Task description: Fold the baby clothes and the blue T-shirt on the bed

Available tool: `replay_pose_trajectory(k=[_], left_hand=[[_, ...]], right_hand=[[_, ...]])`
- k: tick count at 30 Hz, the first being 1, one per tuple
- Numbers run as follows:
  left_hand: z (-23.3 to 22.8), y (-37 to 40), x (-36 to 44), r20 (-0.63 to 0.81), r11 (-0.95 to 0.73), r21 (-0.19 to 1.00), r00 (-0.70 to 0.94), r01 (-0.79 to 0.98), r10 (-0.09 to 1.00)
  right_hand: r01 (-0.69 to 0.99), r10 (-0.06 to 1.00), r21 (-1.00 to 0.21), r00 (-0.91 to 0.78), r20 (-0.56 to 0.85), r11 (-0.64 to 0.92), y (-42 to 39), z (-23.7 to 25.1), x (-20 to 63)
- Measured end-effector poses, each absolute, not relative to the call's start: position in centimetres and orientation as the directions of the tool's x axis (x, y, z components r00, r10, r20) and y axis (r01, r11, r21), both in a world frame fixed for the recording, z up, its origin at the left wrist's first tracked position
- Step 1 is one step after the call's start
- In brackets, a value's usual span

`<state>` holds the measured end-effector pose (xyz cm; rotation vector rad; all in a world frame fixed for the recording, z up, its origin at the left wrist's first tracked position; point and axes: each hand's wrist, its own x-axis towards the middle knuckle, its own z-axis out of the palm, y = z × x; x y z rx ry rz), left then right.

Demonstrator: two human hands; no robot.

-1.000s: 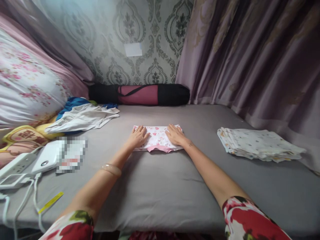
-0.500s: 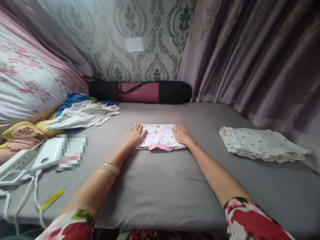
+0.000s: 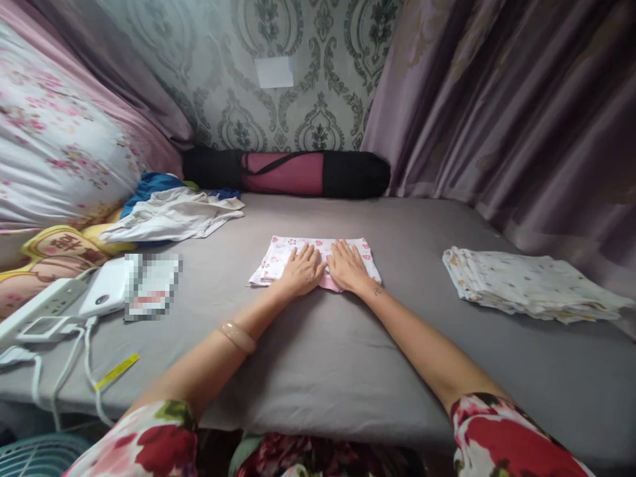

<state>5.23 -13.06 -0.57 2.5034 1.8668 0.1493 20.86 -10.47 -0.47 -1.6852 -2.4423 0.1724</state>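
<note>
Plainly, the patterned wall [image 3: 213, 93] dominated the room, rising behind everything, and a heavy mauve curtain [image 3: 477, 106] hung along the right edge of the surface [image 3: 318, 371]. That surface was grey and cloth-covered, smooth but for faint creases. Flowered bedding [image 3: 59, 139] bulged along its left edge, and a long black-and-maroon bag [image 3: 285, 173] lay along the far edge. Near the right edge sat a stack of pale cloths [image 3: 527, 285]; toward the left edge, nearer the far corner, a rumpled white cloth [image 3: 173, 215] lay loose.

The folded printed garment [image 3: 279, 257] lay flat about midway between the left and right edges, well in from the near edge. It looked light, soft and limp, hardly fragile, and likely to slip open if tugged by one layer; I would have taken it by both ends, all layers together. The person's left hand [image 3: 302, 270] and right hand [image 3: 348, 268] rested palm down on it, fingers slightly spread and gripping nothing, thumbs close together; I could not tell whether they touched. Smallest were the pink edging [image 3: 332, 286] showing between the hands, and a yellow strip [image 3: 118, 371] near the surface's near left corner.
</note>
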Motion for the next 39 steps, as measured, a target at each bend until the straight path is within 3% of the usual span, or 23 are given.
replay_pose_trajectory(k=[15, 21, 27, 39], left_hand=[[-0.8, -13.7, 5.2, 0.033, -0.309, 0.089, 0.308, 0.947, 0.951], [-0.7, -13.3, 3.3, 0.146, -0.195, 0.040, 0.187, 0.980, 0.971], [-1.6, -12.9, 1.4, 0.063, -0.124, 0.058, 0.120, 0.991, 0.991], [-0.7, -10.7, 2.0, 0.141, -0.245, 0.003, 0.242, 0.970, 0.960]], right_hand=[[0.921, 0.940, -0.200, -0.342, 0.003, 0.335, -10.9, -0.2, 20.2], [0.880, 0.904, -0.204, -0.417, 0.096, 0.428, -11.4, 0.2, 18.0], [0.863, 0.891, -0.226, -0.451, 0.057, 0.451, -11.5, -0.9, 16.7], [0.847, 0.871, -0.225, -0.490, 0.026, 0.482, -9.7, 0.2, 17.0]])
